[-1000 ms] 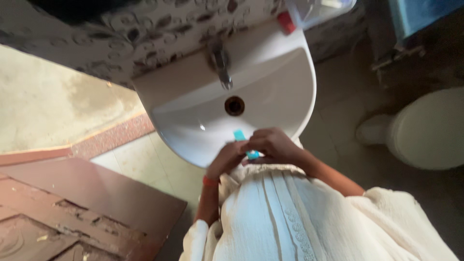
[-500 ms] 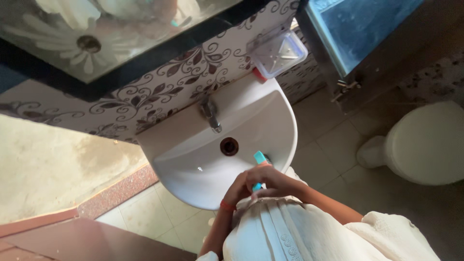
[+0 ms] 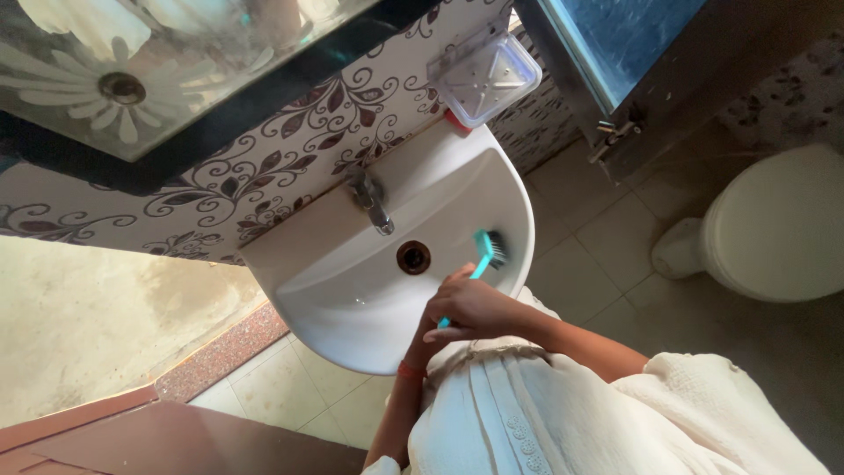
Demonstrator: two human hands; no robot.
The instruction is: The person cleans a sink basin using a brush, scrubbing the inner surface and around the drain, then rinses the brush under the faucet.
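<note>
— Glossy white ceramic on the sink (image 3: 492, 176), smooth; shiny metal on the tap (image 3: 373, 204).
— Teal plastic for the brush (image 3: 483, 255), dark bristles.
— Clear plastic on the soap dish (image 3: 485, 77). Glazed, patterned wall tiles (image 3: 290, 167).
— Crinkled cream cloth on the garment (image 3: 527, 413); matt floor tiles (image 3: 598, 255).

I'm standing in a small home bathroom. Straight ahead at 12 o'clock a white wall-hung washbasin (image 3: 352, 290) sits under my hands, with a metal tap (image 3: 373, 204) above its drain hole (image 3: 413, 257). Behind it runs wall tile with a brown leaf-scroll pattern (image 3: 290, 167), and at 11 o'clock a flower-etched mirror (image 3: 114, 70) hangs above. At 1 o'clock a clear plastic soap dish (image 3: 485, 79) is fixed to the wall. Out at 3 o'clock stands a white toilet (image 3: 774, 224) on pale floor tiles (image 3: 598, 255).
</note>
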